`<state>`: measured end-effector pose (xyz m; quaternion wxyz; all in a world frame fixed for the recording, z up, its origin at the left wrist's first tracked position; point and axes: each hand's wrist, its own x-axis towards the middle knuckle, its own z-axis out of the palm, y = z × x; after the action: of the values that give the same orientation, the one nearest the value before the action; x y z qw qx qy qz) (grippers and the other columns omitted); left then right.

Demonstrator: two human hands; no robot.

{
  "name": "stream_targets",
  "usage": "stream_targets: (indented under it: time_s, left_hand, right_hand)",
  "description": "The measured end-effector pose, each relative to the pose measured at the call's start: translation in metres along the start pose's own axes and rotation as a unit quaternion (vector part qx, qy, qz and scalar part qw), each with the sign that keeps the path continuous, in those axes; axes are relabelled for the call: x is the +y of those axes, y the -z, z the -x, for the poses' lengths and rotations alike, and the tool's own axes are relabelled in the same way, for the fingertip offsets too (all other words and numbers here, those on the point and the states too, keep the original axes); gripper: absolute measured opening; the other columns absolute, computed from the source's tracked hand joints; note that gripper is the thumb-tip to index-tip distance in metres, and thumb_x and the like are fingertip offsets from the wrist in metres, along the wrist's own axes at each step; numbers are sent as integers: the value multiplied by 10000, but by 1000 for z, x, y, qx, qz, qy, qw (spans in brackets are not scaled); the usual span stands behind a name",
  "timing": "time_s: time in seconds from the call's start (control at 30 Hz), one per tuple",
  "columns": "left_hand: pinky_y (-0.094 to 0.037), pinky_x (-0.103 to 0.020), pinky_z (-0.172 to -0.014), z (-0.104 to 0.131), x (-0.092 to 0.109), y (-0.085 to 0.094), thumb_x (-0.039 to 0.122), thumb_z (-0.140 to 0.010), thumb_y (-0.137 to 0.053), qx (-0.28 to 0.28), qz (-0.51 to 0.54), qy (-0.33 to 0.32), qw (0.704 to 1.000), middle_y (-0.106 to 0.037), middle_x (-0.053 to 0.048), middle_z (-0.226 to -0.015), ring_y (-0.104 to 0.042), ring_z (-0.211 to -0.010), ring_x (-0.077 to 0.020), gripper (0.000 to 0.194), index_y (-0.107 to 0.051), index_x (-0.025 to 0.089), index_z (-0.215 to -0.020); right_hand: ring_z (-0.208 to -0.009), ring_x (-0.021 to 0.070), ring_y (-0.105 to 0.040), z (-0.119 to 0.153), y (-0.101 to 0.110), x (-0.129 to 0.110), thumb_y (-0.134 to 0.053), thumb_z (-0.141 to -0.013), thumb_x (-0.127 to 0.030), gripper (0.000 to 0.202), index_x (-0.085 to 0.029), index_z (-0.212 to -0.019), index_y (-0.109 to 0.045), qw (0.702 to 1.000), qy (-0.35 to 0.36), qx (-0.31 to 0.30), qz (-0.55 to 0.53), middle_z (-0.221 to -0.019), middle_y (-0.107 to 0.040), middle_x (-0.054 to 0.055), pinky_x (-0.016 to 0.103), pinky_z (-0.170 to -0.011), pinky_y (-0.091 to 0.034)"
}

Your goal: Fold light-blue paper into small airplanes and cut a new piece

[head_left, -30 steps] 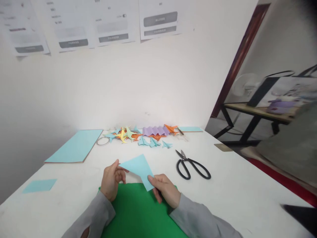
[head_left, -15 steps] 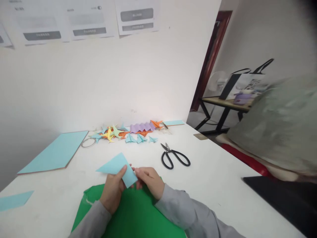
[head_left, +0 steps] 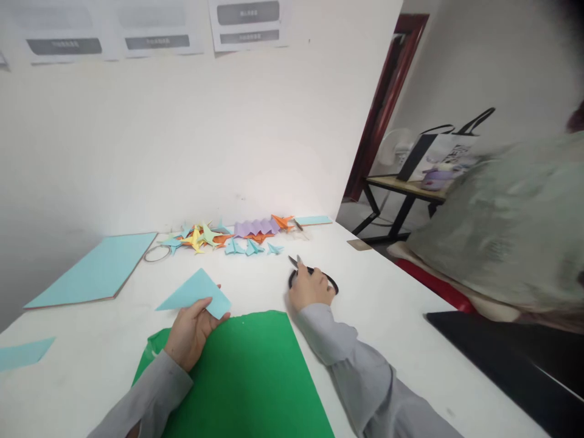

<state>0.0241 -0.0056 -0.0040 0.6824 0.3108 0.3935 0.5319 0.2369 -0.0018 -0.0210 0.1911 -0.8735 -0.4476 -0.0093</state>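
My left hand pinches a folded light-blue paper, thumb on top and fingers beneath, its pointed end aimed left. The paper is held just above the table, beyond the green mat. Over on the right, my right hand has its fingers curled down around the black-handled scissors. The scissors lie on the table with their slightly parted blades pointing away from me. Part of the handles is covered by the hand.
Folded paper figures and a pleated purple paper line the wall. Light-blue sheets lie left, with a blue strip nearer. A wire ring is beside the figures. A person is at the right.
My right hand has let go of the blue paper and moved right onto the scissors. My left hand has shifted left with the paper. The view has tilted slightly.
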Motion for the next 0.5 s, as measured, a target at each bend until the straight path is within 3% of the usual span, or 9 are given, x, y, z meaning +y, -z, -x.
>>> stream_targets:
  time_s: [0.23, 0.37, 0.43, 0.5]
  left_hand:
    - [-538, -323, -661, 1, 3, 5, 175, -750, -583, -25, 30, 25, 999, -640, -41, -964, -602, -834, -186, 258, -579, 221, -1004]
    - [-526, -297, -672, 3, 5, 7, 112, -705, -619, -33, 34, 29, 998, -644, -29, -893, -597, -791, -161, 268, -598, 220, -950]
    - [-521, -275, -672, 4, 6, 8, 57, -670, -633, -33, 33, 23, 999, -640, -21, -834, -589, -767, -139, 281, -605, 205, -907]
    - [-517, -256, -668, 4, 7, 8, 35, -650, -641, -36, 39, 18, 998, -625, -7, -764, -583, -742, -122, 247, -606, 186, -843]
  right_hand:
    - [-998, 336, -498, 4, 3, 0, -481, -698, -161, 499, -207, -1194, -509, 997, 39, -29, -55, -1199, -456, 153, 419, -782, -384]
    - [-957, 291, -525, 3, 1, 1, -517, -622, -118, 508, -180, -1124, -560, 988, 45, -34, -142, -1125, -486, 136, 389, -813, -406]
    - [-953, 261, -529, 3, 0, -1, -533, -575, -92, 514, -158, -1082, -581, 972, 45, -16, -230, -1114, -481, 129, 365, -846, -404]
    - [-937, 232, -534, 6, 1, -5, -563, -530, -85, 534, -145, -1060, -581, 927, 41, -15, -372, -1128, -470, 120, 335, -835, -421]
